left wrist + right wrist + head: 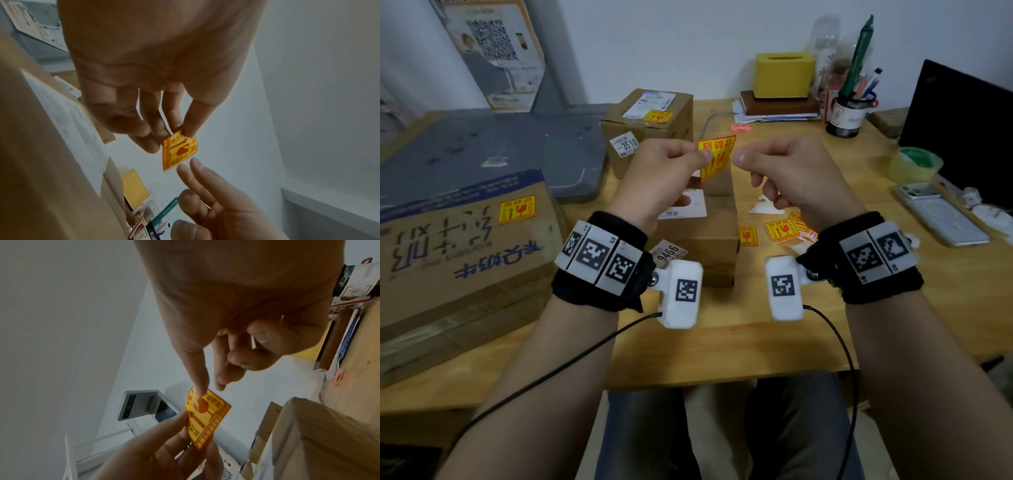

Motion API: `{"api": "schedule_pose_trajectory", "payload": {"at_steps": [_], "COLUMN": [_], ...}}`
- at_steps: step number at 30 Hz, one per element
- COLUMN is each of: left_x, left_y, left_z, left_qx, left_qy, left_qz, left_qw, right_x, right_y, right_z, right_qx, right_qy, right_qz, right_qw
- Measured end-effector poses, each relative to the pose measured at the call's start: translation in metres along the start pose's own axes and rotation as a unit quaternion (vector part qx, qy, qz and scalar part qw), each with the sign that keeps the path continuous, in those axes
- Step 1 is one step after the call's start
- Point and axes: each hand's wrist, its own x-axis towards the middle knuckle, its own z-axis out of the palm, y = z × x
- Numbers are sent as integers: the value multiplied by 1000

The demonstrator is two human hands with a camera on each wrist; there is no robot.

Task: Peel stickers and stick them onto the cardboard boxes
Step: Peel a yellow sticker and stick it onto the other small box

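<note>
Meanwhile, pens (865, 84) stand in black cup (846, 116).

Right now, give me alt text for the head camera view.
The left hand pinches a yellow and red fragile sticker above a small brown cardboard box on the wooden desk; the right hand hovers beside it, thumb near the sticker's edge.

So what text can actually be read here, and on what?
"易碎品": held sticker
"3510": tag on far box
"9466": tag on near box
Big carton's upside-down print, shipping labels, poster: too blurred to read.
</note>
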Motion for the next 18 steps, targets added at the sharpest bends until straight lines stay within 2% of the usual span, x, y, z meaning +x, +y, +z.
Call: {"api": "schedule_pose_trajectory", "payload": {"at_steps": [9,18], "left_x": [-3,-6], "left_y": [-5,-16], "left_z": [-12,-23], "left_qx": [7,7], "left_qy": [5,60], "left_qz": [-21,-26], "left_qw": [1000,998], "right_x": [1,-1], "right_y": [-2,18], "right_z": [13,17], "right_qx": [3,53], "right_qy": [-20,-40], "right_qz": [34,131], "right_qw": [999,989]}}
